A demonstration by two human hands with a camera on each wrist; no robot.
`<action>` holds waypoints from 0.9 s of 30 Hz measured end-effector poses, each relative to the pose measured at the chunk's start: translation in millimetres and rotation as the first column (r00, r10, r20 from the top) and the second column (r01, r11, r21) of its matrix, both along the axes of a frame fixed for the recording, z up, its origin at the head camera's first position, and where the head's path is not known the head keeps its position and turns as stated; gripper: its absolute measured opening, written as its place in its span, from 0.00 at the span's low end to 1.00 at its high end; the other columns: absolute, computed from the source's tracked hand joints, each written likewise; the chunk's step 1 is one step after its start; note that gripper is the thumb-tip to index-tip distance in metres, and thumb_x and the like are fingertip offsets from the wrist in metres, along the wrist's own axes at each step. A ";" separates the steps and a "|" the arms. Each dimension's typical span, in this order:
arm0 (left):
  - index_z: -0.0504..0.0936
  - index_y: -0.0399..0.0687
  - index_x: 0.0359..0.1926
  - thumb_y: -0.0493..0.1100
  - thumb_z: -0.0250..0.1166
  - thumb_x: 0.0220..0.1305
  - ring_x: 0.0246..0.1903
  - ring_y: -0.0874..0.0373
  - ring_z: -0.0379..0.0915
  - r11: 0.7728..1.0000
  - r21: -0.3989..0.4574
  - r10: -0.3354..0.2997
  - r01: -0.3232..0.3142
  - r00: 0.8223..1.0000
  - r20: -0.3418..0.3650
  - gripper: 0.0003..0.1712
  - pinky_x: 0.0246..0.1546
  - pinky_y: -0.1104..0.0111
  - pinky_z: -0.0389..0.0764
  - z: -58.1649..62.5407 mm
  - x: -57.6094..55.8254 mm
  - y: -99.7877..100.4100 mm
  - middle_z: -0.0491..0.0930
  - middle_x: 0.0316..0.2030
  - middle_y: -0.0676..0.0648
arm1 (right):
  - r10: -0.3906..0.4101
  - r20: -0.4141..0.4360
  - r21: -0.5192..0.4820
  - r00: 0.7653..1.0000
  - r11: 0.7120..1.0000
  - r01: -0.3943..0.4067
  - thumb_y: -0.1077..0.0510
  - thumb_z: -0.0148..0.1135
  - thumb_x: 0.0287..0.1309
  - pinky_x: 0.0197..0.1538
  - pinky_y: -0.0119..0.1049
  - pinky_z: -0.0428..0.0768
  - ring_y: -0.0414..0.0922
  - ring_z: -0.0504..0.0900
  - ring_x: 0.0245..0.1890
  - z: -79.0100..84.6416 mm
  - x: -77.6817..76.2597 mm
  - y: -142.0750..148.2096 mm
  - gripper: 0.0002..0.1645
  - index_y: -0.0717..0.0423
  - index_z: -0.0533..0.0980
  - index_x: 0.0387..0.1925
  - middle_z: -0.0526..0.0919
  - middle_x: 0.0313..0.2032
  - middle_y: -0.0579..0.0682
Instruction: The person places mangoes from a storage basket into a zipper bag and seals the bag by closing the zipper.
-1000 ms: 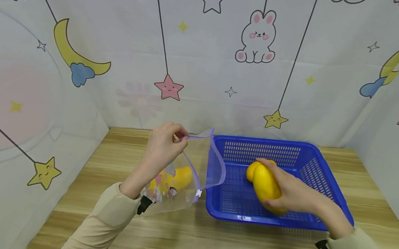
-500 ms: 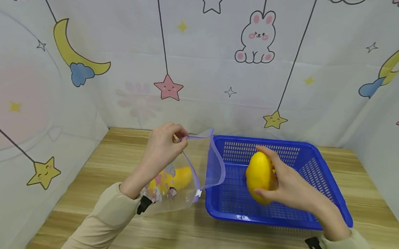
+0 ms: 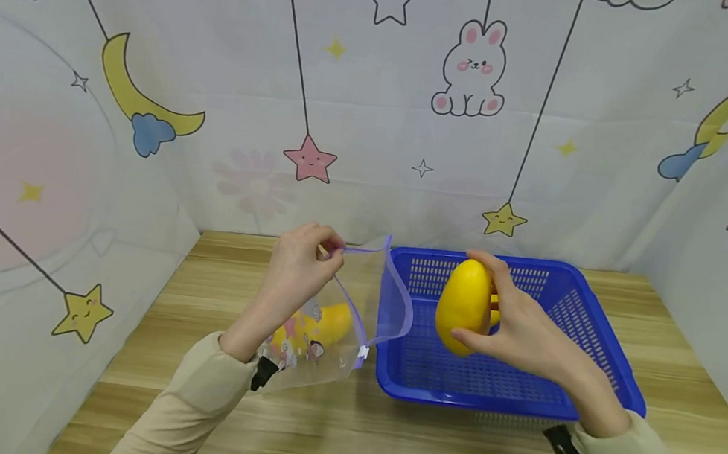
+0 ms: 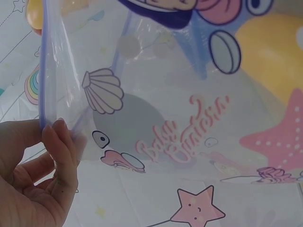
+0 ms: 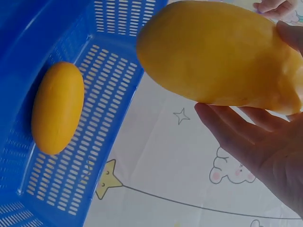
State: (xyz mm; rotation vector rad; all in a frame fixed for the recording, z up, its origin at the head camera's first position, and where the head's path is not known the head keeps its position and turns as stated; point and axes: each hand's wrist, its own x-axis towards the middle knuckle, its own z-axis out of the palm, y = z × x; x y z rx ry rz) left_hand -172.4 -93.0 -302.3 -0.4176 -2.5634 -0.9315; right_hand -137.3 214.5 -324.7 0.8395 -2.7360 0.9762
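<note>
My left hand point(image 3: 299, 263) pinches the rim of a clear zipper bag point(image 3: 364, 276) with a purple zip strip and a white slider. The bag's mouth gapes toward the basket. Inside the bag lies yellow fruit point(image 3: 331, 324), partly covered by printed cartoons. Over the blue basket point(image 3: 472, 402), my right hand point(image 3: 530, 336) grips a yellow mango point(image 3: 461, 305), thumb on its near side and fingers round the far side. In the right wrist view a second mango point(image 5: 57, 109) lies on the basket floor. The left wrist view shows the thumb and fingers point(image 4: 59, 156) at the bag's purple edge.
Bag and basket stand side by side on a wooden table point(image 3: 339, 449), the bag's mouth close to the basket's left rim. A white cloth point(image 3: 377, 109) with cartoon prints hangs behind and at both sides.
My right hand has lifted the mango and carried it left within the basket area, turning it more upright. My left hand and the bag have stayed put.
</note>
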 end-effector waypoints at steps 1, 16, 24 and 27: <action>0.85 0.40 0.32 0.35 0.63 0.59 0.23 0.55 0.72 1.000 -0.001 0.000 0.000 1.000 0.000 0.05 0.27 0.70 0.72 -0.1 -0.1 0.2 0.82 0.30 0.45 | -0.003 -0.002 -0.011 1.000 1.000 0.003 0.52 0.75 0.47 0.40 0.36 0.86 0.50 0.82 0.45 0.9 0.0 -1.5 0.60 0.40 0.44 0.72 0.73 0.54 0.58; 0.85 0.41 0.32 0.36 0.63 0.59 0.24 0.55 0.73 1.000 0.003 -0.003 0.003 1.000 -0.008 0.05 0.27 0.70 0.73 -0.8 -0.2 2.2 0.83 0.30 0.45 | -0.013 0.000 -0.097 1.000 0.995 0.013 0.55 0.76 0.44 0.44 0.41 0.84 0.53 0.80 0.49 12.3 -0.5 -24.9 0.57 0.47 0.47 0.67 0.69 0.57 0.58; 0.85 0.41 0.32 0.35 0.63 0.58 0.24 0.55 0.74 1.000 0.002 -0.006 0.006 1.000 -0.022 0.05 0.28 0.69 0.73 -1.4 -0.6 1.7 0.83 0.29 0.45 | 0.002 -0.015 -0.137 1.000 0.991 -0.004 0.56 0.76 0.44 0.48 0.45 0.83 0.54 0.79 0.51 17.5 -0.2 -34.0 0.57 0.48 0.47 0.67 0.65 0.60 0.57; 0.85 0.42 0.32 0.35 0.63 0.58 0.23 0.56 0.73 1.000 0.000 -0.005 0.005 1.000 -0.021 0.05 0.28 0.70 0.73 -1.7 -0.8 1.5 0.83 0.29 0.45 | 0.021 -0.028 -0.146 0.999 0.989 -0.025 0.56 0.76 0.44 0.47 0.44 0.82 0.53 0.78 0.51 18.5 -0.2 -38.0 0.57 0.50 0.47 0.67 0.65 0.60 0.57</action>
